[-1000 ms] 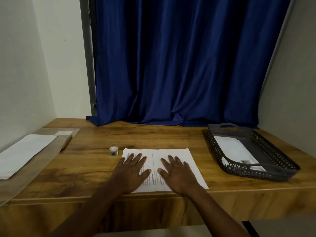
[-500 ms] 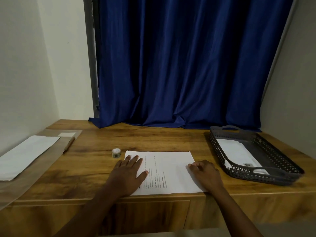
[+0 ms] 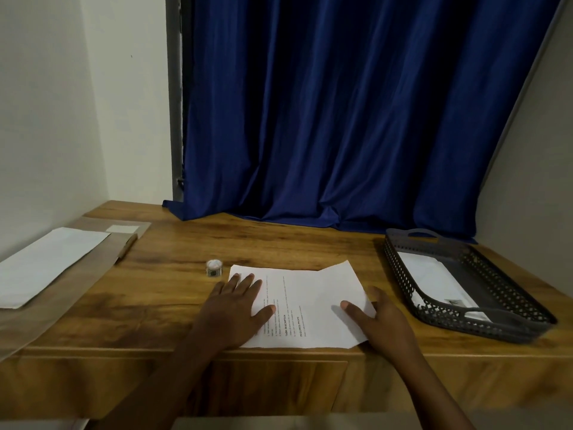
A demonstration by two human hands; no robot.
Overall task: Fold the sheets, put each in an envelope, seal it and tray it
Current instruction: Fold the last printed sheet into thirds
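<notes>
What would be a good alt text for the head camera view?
A left hand presses a printed sheet flat on a wooden desk while the right hand lifts its right edge; a grey tray holding an envelope stands at right.

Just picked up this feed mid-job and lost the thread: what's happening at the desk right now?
A person is starting a fold on a printed sheet at the front edge of the wooden desk. The left hand presses it flat while the right hand pinches its right edge, lifted off the wood. A white envelope already lies in the grey tray on the right. More paper waits on the left, and a small tape roll sits beside the sheet.
</notes>
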